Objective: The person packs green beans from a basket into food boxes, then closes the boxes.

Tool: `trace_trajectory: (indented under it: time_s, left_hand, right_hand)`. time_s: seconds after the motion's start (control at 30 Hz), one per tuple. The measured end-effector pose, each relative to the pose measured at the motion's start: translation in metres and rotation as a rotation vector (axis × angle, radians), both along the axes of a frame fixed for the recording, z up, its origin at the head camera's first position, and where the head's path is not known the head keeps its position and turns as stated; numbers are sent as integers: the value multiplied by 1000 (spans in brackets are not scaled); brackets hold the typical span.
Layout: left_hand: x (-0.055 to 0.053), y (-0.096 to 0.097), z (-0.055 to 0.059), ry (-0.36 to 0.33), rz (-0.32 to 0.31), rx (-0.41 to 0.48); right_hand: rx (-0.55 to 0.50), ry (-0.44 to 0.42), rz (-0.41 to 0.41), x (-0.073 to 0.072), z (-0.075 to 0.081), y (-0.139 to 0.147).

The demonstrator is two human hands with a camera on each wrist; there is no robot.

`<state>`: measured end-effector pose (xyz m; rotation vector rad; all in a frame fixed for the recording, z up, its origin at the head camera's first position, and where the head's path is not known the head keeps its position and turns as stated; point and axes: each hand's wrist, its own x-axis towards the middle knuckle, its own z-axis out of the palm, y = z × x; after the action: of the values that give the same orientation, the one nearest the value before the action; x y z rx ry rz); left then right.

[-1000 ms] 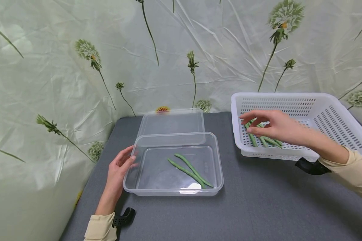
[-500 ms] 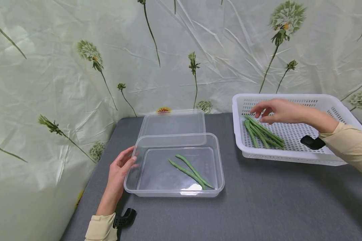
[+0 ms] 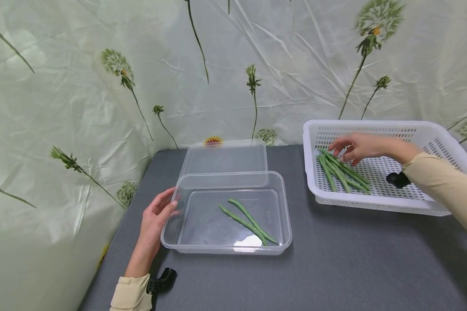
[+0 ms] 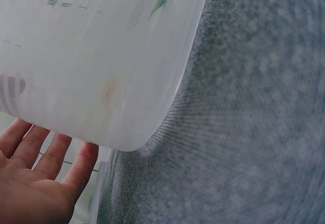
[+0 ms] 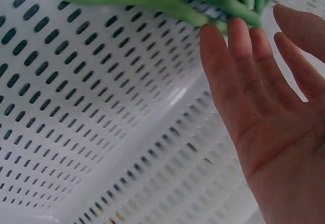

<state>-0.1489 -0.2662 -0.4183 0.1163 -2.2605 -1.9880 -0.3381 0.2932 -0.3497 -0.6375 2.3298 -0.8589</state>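
Note:
My left hand [image 3: 154, 220] rests against the left side of a clear plastic container [image 3: 225, 249], its fingertips [image 4: 84, 155] straight along the outer wall in the left wrist view. Two green beans [image 3: 249, 220] lie in the container, side by side toward its right. Inside the white basket, my right hand [image 3: 359, 147] is low over a bunch of green beans [image 3: 342, 172]. Its fingertips [image 5: 238, 28] are right at the beans' ends in the right wrist view, fingers extended and thumb apart, with no bean gripped.
Behind the container lies a clear lid [image 3: 225, 157]. The slotted white basket [image 3: 377, 203] stands at the back right of the grey table [image 3: 315, 259]. A flower-printed sheet [image 3: 202, 103] hangs behind and to the left.
My right hand has moved back and right, then lowered to the beans in the basket. The left hand and container hold their places, with a slight shift of the head view.

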Motion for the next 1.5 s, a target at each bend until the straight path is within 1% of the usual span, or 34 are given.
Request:
trace_trajectory:
  time_s: [0.13, 0.33, 0.47, 0.63, 0.8, 1.0, 1.13, 1.3, 1.4, 1.5]
  left_hand:
    - [0, 0, 0, 3, -6, 3]
    - [0, 0, -1, 7, -10, -14]
    - [0, 0, 0, 7, -9, -19]
    - [0, 0, 1, 3, -11, -22]
    - [1, 0, 1, 4, -17, -17]
    - [1, -1, 2, 2, -15, -15]
    - [1, 0, 3, 1, -13, -21]
    - [1, 0, 3, 5, -15, -26]
    - [1, 0, 3, 5, -13, -25]
    - [2, 0, 2, 2, -14, -26]
  right_hand:
    - [23, -26, -3, -4, -11, 1]
    - [-15, -72, -16, -6, -23, -2]
    - [-16, -76, -9, -6, -25, -3]
    - [-21, -66, -8, -5, -25, -4]
    - [-37, -24, -35, -4, -24, -4]
    - [-78, 18, -53, -1, -16, -3]
    - [-94, 36, -53, 6, -7, -2]
    - [-114, 112, -56, 14, 8, -2]
    - [-142, 158, -86, 19, 17, -3]
    - [-171, 159, -119, 25, 25, -2]
